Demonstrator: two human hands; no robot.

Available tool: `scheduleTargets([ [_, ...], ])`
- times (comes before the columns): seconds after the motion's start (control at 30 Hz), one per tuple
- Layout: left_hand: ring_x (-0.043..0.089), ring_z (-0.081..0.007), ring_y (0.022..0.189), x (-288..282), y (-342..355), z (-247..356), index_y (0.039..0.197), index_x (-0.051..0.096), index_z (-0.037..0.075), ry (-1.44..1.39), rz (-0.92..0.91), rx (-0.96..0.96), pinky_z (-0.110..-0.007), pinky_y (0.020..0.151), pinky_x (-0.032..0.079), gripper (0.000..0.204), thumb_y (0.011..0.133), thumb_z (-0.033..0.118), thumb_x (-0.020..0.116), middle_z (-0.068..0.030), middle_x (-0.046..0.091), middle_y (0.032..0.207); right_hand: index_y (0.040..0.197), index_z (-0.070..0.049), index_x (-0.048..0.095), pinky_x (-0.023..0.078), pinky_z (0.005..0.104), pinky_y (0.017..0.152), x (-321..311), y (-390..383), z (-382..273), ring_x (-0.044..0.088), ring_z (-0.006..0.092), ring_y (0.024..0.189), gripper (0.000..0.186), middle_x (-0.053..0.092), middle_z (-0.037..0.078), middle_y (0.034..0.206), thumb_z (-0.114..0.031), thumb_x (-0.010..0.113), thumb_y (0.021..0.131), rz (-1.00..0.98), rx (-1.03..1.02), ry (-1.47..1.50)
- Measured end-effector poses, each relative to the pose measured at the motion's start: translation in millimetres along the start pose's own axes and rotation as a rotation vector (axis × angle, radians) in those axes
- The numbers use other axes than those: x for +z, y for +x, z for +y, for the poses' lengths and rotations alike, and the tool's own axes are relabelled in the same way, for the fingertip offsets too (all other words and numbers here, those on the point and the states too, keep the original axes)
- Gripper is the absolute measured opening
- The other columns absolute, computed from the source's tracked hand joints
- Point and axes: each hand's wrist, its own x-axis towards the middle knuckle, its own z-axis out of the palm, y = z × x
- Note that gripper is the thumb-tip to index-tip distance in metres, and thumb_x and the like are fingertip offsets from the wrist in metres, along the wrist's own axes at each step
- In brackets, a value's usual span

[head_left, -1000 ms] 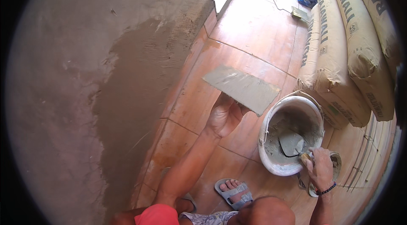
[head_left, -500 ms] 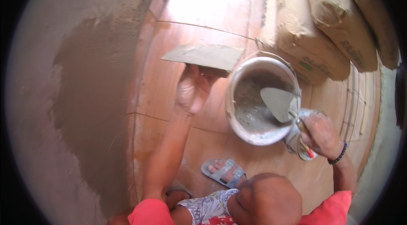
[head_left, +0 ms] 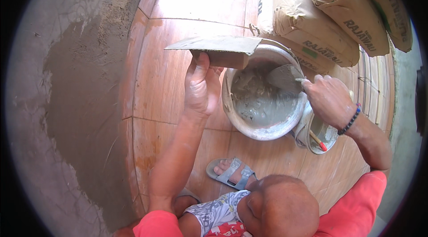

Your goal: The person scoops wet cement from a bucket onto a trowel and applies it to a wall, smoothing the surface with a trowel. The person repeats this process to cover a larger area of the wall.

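My left hand [head_left: 201, 89] grips a flat, grey-coated board [head_left: 209, 43] from beneath, its fingers on the brown block underneath. My right hand [head_left: 329, 99] is closed on the handle of a trowel, whose pointed metal blade [head_left: 285, 79] is tilted inside a white bucket [head_left: 249, 132]. Wet grey mix [head_left: 261, 107] covers the bucket's bottom. A smaller container [head_left: 304, 136] stands beside it to the right, with a red-tipped wooden handle [head_left: 317, 140] in it.
A wall [head_left: 80, 103] with a darker wet plaster patch rises at left beside the tiled floor [head_left: 165, 72]. Stacked paper sacks [head_left: 339, 22] fill the upper right, with thin rods [head_left: 370, 89] below them. My sandaled foot [head_left: 232, 172] rests near the bucket.
My view has shifted, with the bucket higher in the picture. The trowel blade has lifted and tilted toward the bucket's back right. The board has tilted flatter and stays in my left hand.
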Motion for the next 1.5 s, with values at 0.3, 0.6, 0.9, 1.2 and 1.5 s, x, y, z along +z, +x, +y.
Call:
scheduleTargets([
  [0.3, 0.047, -0.0181, 0.118, 8, -17, -20, 0.132, 0.046, 0.008, 0.117, 0.112, 0.081, -0.039, 0.103, 0.031, 0.046, 0.093, 0.029, 0.060, -0.0018, 0.054, 0.128, 0.088, 0.000, 0.066, 0.055, 0.0428, 0.065, 27, 21, -13, 0.068, 0.0357, 0.071, 0.016, 0.066, 0.020, 0.072, -0.004, 0.058, 0.075, -0.115, -0.115, 0.086],
  [0.6, 0.049, -0.0177, 0.113, 16, -27, -27, 0.128, 0.044, 0.000, 0.265, 0.137, 0.135, -0.035, 0.100, 0.036, 0.042, 0.095, 0.022, 0.059, -0.0070, 0.054, 0.121, 0.072, -0.008, 0.072, 0.053, 0.0357, 0.059, 7, 27, -13, 0.069, 0.0266, 0.069, 0.009, 0.066, 0.016, 0.068, -0.009, 0.063, 0.073, -0.011, -0.135, -0.167],
  [0.9, 0.049, -0.0138, 0.097, 17, -21, -36, 0.110, 0.046, -0.004, 0.080, 0.318, 0.170, -0.029, 0.092, 0.038, 0.029, 0.094, 0.018, 0.058, -0.0081, 0.053, 0.105, 0.086, -0.014, 0.076, 0.052, 0.0407, 0.057, 12, 84, -55, 0.070, 0.0231, 0.076, 0.014, 0.072, 0.006, 0.079, -0.017, 0.065, 0.079, -0.356, -0.172, -0.418],
  [1.2, 0.049, -0.0149, 0.096, 23, -19, -34, 0.110, 0.048, -0.003, 0.079, 0.432, 0.234, -0.030, 0.091, 0.039, 0.029, 0.093, 0.018, 0.056, -0.0089, 0.054, 0.104, 0.066, -0.008, 0.072, 0.055, 0.0375, 0.061, 17, 94, -19, 0.070, 0.0284, 0.067, 0.011, 0.067, 0.016, 0.068, -0.010, 0.062, 0.071, -0.166, -0.369, -0.254],
  [1.5, 0.052, -0.0153, 0.096, 19, -20, -45, 0.115, 0.051, 0.002, 0.119, 0.471, 0.252, -0.031, 0.087, 0.039, 0.026, 0.094, 0.018, 0.053, -0.0058, 0.057, 0.104, 0.067, 0.001, 0.069, 0.056, 0.0436, 0.065, 19, 77, -5, 0.068, 0.0366, 0.070, 0.013, 0.065, 0.024, 0.067, -0.006, 0.058, 0.069, -0.299, -0.269, -0.143],
])
